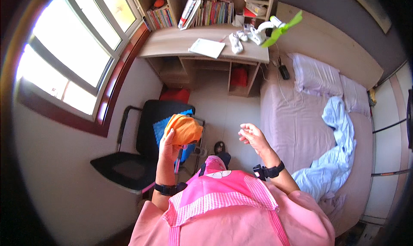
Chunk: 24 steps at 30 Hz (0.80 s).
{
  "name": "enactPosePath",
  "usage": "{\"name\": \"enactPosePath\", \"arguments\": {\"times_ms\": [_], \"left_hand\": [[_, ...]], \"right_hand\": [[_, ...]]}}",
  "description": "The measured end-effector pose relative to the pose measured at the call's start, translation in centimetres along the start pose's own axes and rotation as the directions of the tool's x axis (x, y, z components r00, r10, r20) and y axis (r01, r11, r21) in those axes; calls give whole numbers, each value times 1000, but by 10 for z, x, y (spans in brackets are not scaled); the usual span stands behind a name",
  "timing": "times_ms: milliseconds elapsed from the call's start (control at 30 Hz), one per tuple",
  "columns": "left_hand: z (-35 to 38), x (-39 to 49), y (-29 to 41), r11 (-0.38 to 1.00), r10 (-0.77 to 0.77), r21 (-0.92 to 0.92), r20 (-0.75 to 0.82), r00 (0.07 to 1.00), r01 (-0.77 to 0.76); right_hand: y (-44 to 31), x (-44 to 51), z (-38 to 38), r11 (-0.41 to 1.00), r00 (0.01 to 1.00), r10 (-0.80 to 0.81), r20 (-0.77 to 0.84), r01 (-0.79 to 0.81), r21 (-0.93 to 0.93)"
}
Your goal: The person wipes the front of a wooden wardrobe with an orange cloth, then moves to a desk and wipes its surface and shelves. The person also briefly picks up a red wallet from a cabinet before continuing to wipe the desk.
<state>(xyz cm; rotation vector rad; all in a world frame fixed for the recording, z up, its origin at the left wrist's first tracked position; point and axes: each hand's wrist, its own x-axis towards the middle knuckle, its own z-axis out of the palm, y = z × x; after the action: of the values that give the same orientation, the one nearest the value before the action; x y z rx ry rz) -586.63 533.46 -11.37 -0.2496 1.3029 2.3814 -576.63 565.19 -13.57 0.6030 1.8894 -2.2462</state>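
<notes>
My left hand (168,147) grips a bunched orange cloth (183,130), raised in front of the black chair. Behind it, a blue cloth with a zigzag edge (160,128) hangs on the chair (125,167). My right hand (253,137) is raised between the chair and the bed, fingers apart and slightly curled, holding nothing. Both wrists wear black bands, and a pink apron with checked trim (222,199) covers my front.
Ahead stands a wooden desk (171,41) bearing a white notepad (208,48), white objects and a lamp-like item with green blades (284,30). On the right, a bed (284,126) holds pillows (317,73) and a crumpled light-blue cloth (337,155). A window (77,36) is at left.
</notes>
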Motion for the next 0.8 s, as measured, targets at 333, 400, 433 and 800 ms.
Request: {"name": "enactPosePath", "arguments": {"times_ms": [333, 400, 433, 800], "left_hand": [[15, 221, 78, 975, 222, 53, -311, 924, -217], [13, 255, 86, 971, 227, 30, -398, 889, -235], [11, 273, 90, 969, 242, 55, -424, 873, -242], [35, 423, 131, 925, 344, 145, -713, 611, -351]], "right_hand": [[-85, 226, -23, 993, 992, 113, -46, -115, -32], [-85, 277, -25, 981, 983, 180, -39, -176, 86], [-82, 306, -25, 963, 971, 233, -62, -221, 154], [-72, 574, -32, 511, 632, 772, 71, -682, 523]]}}
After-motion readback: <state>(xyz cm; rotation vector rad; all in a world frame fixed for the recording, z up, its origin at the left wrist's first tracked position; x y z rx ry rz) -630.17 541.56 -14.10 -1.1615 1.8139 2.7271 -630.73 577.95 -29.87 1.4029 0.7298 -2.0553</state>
